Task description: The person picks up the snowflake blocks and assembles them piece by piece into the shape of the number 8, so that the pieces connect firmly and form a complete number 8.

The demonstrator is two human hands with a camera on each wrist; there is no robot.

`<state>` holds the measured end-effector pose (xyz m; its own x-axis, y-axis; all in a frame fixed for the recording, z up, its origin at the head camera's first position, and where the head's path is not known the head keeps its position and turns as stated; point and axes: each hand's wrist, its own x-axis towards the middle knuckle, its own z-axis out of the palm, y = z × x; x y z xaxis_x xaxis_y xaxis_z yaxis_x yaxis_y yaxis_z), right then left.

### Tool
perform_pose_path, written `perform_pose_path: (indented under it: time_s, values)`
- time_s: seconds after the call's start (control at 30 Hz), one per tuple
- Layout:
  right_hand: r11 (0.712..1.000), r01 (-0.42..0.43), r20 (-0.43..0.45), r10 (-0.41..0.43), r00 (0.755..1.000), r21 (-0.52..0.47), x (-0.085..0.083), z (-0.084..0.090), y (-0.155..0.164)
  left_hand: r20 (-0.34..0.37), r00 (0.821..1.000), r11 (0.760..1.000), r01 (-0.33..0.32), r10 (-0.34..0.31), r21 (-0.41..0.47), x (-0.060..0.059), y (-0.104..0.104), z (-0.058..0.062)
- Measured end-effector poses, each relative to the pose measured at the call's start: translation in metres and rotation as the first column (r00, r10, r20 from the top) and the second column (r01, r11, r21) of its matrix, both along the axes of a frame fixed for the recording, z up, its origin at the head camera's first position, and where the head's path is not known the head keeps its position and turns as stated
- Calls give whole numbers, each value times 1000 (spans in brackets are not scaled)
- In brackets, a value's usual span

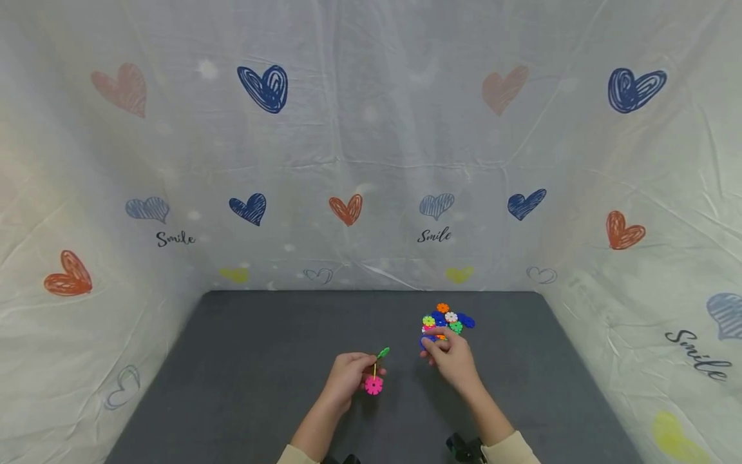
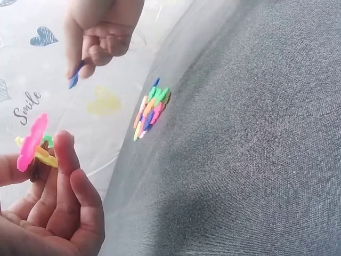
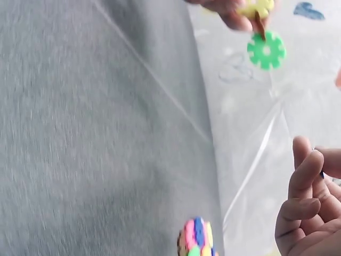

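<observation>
My left hand (image 1: 366, 374) pinches a small assembly of joined snowflake discs above the grey table (image 1: 261, 361): a pink disc (image 1: 373, 385) low, a green disc (image 1: 383, 352) on top, a yellow one between. The left wrist view has the pink disc (image 2: 31, 143) edge-on between thumb and fingers of that hand (image 2: 37, 160). My right hand (image 1: 432, 345) pinches a blue disc (image 1: 426, 342) at the near edge of a pile of coloured discs (image 1: 447, 319). From the left wrist, the blue disc (image 2: 74, 80) hangs from the right hand's fingertips (image 2: 85, 68). The right wrist view catches the green disc (image 3: 266, 50).
The table is walled on three sides by white sheeting printed with hearts (image 1: 348, 209). The disc pile (image 2: 151, 112) lies near the back edge, right of centre. Dark wrist mounts (image 1: 464, 448) show at the bottom of the head view.
</observation>
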<state>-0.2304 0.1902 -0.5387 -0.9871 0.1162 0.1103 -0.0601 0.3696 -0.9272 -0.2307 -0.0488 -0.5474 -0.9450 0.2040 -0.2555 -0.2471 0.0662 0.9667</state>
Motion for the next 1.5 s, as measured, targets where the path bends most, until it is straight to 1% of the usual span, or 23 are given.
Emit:
perform_pose_path:
  time_s: [0.23, 0.5, 0.67, 0.83, 1.0, 1.1, 1.23, 1.37, 1.43, 1.47, 1.5]
  values:
    - [998, -54, -17, 54, 998, -36, 2, -2, -20, -10, 1000, 999, -23, 23, 49, 1, 2, 1]
    - [993, -90, -9, 90, 996, -76, 3, -2, -34, -41, 999, 997, -19, 22, 73, 1, 5, 1]
    - [988, -138, -9, 138, 990, -66, 3, -3, -39, -42, 999, 997, -19, 22, 69, 0, 5, -1]
    - [981, -191, 5, 191, 982, -46, 4, -2, -41, -58, 998, 998, -8, 11, 58, 2, 5, 2]
    - [970, -239, -19, 239, 971, -40, 5, -3, -40, -72, 997, 998, -2, 7, 65, 5, 5, 4]
    - [966, -251, -38, 249, 968, -62, 5, -4, -41, -83, 997, 998, 1, 4, 67, 6, 7, 4]
    - [969, -237, -47, 234, 971, -74, 6, -5, -44, -94, 995, 998, -9, 16, 67, 9, 9, 3]
    - [968, -239, -19, 238, 971, -80, 6, -5, -45, -77, 997, 997, -25, 31, 77, 9, 9, 1]
    - [960, -260, 3, 261, 965, -106, 6, -4, -43, -67, 997, 996, -33, 38, 82, 7, 9, -1]
    - [955, -268, 16, 272, 962, -125, 7, 1, -42, -64, 997, 996, -36, 41, 80, 6, 10, -2]
    - [952, -271, 28, 278, 960, -144, 7, 1, -41, -66, 997, 996, -35, 40, 79, 5, 10, -3]
